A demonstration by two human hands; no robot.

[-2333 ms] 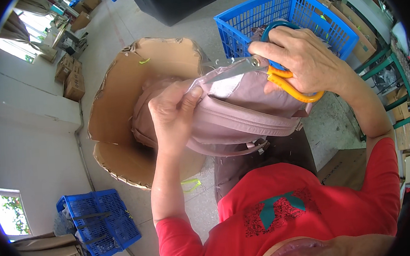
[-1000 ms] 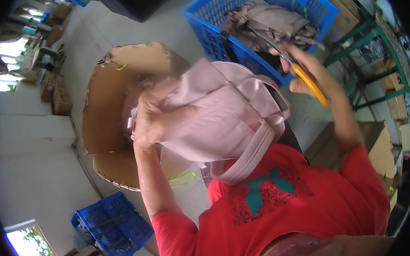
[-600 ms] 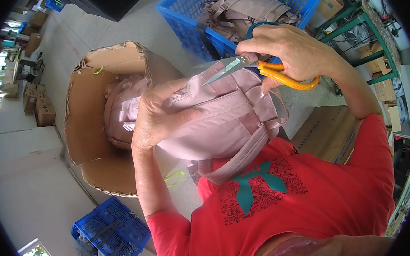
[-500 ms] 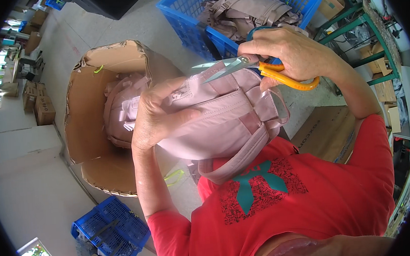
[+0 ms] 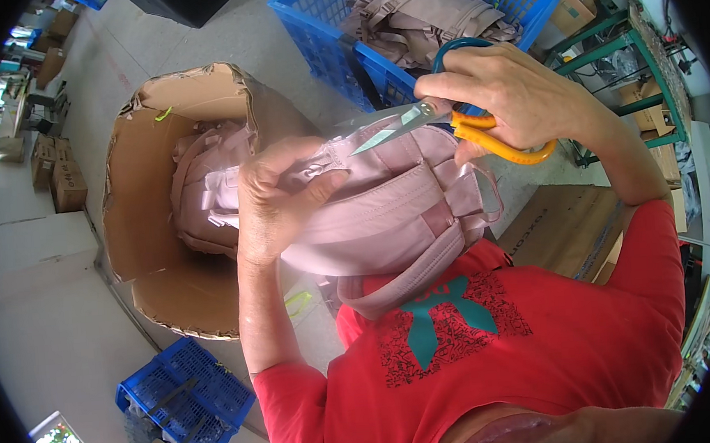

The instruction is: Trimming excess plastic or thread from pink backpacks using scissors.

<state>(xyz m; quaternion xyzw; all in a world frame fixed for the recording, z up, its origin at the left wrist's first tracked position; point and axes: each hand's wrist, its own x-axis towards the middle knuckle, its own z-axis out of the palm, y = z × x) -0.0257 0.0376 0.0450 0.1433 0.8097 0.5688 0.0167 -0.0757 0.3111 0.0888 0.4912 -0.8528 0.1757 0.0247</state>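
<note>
A pale pink backpack (image 5: 372, 233) lies across in front of my body, its straps and grab loop toward my shirt. My left hand (image 5: 275, 198) grips its fabric near the left end, with thumb and forefinger on either side of a small patch of zip or trim. In my right hand (image 5: 498, 96) is a pair of scissors (image 5: 493, 136) with one orange and one teal handle. A blade shows clearly, pointing left and down over the backpack close to my left fingertips; the other is faint and blurred.
To the left stands a tall open cardboard box (image 5: 144, 203) with more pink bags (image 5: 205, 191) inside. A blue crate (image 5: 317, 39) at the back holds mauve bags (image 5: 431, 10). Another blue crate (image 5: 186, 402) is at lower left; a green metal frame (image 5: 648, 61) stands right.
The scissors' handles have spread, with more of the teal loop showing. Their tips sit slightly lower. My left thumb and forefinger have shifted on the backpack, uncovering the small patch between them.
</note>
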